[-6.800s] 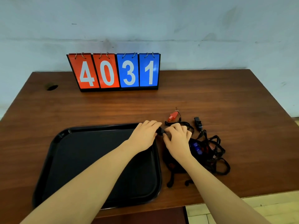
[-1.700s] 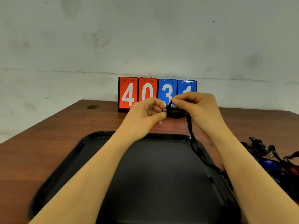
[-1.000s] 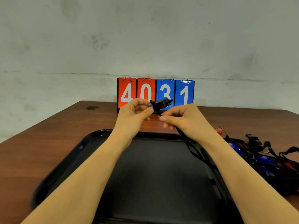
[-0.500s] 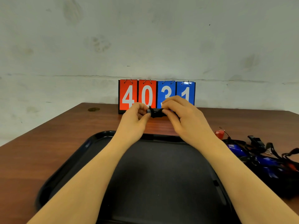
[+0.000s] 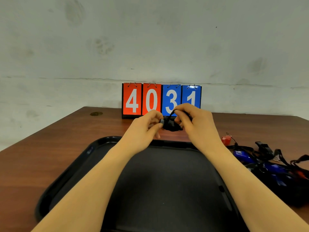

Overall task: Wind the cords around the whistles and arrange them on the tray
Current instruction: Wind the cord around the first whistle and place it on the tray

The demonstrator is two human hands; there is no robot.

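While both hands' fingers (image 5: 159,125) pinch it, whistle (image 5: 171,126) sits between.

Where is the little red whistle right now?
The red whistle lies on the table right of the tray, at the far end of the tangled pile of whistles.

tray (image 5: 93,153) sits on the table (image 5: 50,148) right in front, and both hands, left hand (image 5: 145,128) and right hand (image 5: 199,126), meet above its far edge with a whistle (image 5: 170,126) between them. behind them the scoreboard (image 5: 161,99) stands against the wall. right of the tray, a pile of whistles and cords (image 5: 270,163).
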